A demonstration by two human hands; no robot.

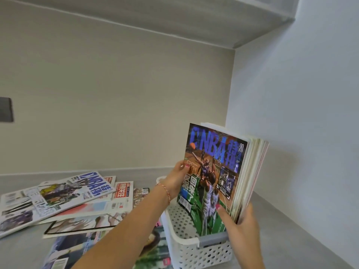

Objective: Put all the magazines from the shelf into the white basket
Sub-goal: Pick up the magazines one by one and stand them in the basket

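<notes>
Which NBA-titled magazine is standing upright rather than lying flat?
The dark-covered NBA magazine with blue title, fronting the stack in the white perforated plastic basket; the white-covered NBA magazine lies flat.

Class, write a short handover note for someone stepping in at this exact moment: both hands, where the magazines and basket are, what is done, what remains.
Left hand: grips the left edge of the upright magazine stack.
Right hand: holds the stack's lower right corner.
The stack stands on end in the white basket, at the shelf's right end.
Done: that batch is in the basket, not yet released.
Left: the loose magazines spread flat on the shelf left of the basket.
</notes>
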